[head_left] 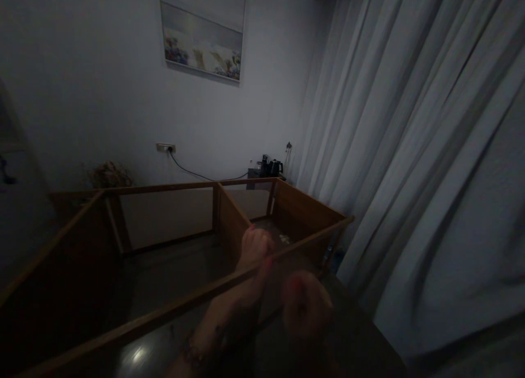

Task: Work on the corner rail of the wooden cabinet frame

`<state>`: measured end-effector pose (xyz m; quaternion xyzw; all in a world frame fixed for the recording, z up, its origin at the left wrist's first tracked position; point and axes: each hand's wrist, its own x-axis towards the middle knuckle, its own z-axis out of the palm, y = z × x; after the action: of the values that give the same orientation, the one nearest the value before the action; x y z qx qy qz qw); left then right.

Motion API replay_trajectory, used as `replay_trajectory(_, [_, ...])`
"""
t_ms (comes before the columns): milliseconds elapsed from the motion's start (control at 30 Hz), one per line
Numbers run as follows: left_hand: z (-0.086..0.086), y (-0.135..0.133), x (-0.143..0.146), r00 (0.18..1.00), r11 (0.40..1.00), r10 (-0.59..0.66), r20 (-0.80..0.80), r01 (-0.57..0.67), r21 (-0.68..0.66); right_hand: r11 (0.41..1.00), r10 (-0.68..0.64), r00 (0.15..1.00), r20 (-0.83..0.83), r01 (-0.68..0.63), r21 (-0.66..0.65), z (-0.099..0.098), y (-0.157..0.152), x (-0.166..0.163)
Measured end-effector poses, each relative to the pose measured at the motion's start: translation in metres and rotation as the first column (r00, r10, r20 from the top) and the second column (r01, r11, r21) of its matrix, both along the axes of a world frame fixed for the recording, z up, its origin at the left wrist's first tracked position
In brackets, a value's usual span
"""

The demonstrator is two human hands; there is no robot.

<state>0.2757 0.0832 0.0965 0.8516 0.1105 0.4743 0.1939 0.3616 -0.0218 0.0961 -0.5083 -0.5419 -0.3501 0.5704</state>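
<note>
Right, dim room, and both hands are in at a wooden frame (164,312) lying open on the floor, a shelf unit of brown panels with a middle divider (229,219) splitting it into two bays. The left hand (255,248) sits at the point where the divider meets the near rail, fingers curled over the wood and gripping it, thumb tip down on the rail's edge. The forearm runs back toward the camera under that rail, with a bracelet (192,353) at the wrist.

The right hand (305,307) hangs just beside it, nearer the camera and a touch to the right, balled into a loose fist. It is blurred and dark, so whether anything small is pinched inside I cannot tell; it looks close to the rail but not clearly on it.

Behind the frame, a plain wall with a picture (203,30) hung high, a wall socket (165,147) with a cable trailing right to a black kettle (275,167) and other small dark items on a low surface. Pale curtains (410,148) fill the whole right side. A glossy floor (139,356) catches a spot of light near the bottom edge.
</note>
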Motion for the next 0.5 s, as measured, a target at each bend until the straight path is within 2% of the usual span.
replay_trajectory(33, [0.003,-0.004,-0.002,1.0,1.0,0.0,-0.002,0.0,-0.01,1.0,0.007,0.994,-0.106,-0.009,-0.013,-0.002,0.001,-0.002])
replay_trajectory(100, [0.008,-0.011,-0.006,1.0,1.0,0.003,0.001,-0.003,-0.02,0.992,0.106,0.948,-0.301,-0.121,-0.032,-0.006,0.003,-0.005])
replay_trajectory(200, [0.013,-0.017,-0.01,1.0,1.0,0.013,0.008,-0.013,-0.024,0.95,0.285,0.842,-0.457,-0.313,0.016,-0.009,0.007,-0.009])
replay_trajectory(267, [0.015,-0.019,-0.012,1.0,0.999,0.016,-0.006,-0.017,-0.028,0.923,0.363,0.804,-0.471,-0.381,0.06,-0.013,0.01,-0.008])
replay_trajectory(400, [0.015,-0.019,-0.012,1.0,1.0,0.013,0.008,-0.013,-0.017,0.891,0.454,0.793,-0.407,-0.417,0.18,-0.026,0.018,-0.001])
replay_trajectory(500, [0.01,-0.016,-0.006,0.999,1.0,0.011,0.041,-0.01,-0.026,0.853,0.519,0.789,-0.328,-0.505,0.133,-0.031,0.018,0.006])
